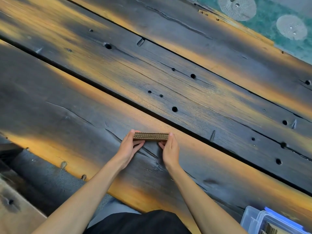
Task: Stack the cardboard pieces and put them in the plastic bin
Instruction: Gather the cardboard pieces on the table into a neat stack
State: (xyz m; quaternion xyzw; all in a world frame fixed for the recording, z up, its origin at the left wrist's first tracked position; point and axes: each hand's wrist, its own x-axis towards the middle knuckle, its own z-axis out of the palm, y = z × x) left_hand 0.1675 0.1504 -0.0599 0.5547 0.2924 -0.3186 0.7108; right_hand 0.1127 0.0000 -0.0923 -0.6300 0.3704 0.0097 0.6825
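Head view. A stack of cardboard pieces (151, 136) is held edge-on between both hands, close to the near edge of the weathered plank surface (185, 85), roughly midway along it. The left hand (128, 148) clamps the stack's left end, thumb on top and fingers (139, 145) curled beneath; the right hand (170, 152) clamps the right end in the same way, its fingers (161, 146) tucked under. The corrugated edges appear flush, so the step in hand is judged to be squaring the stack before transfer. To do it well, pressure should stay even at both ends, the layers kept level so none slips out, and the stack carried as one block to the plastic bin (273, 222) at the near right corner, which is only partly in view, with blue clips and some cardboard already inside. No brand, label or legible writing is visible anywhere.
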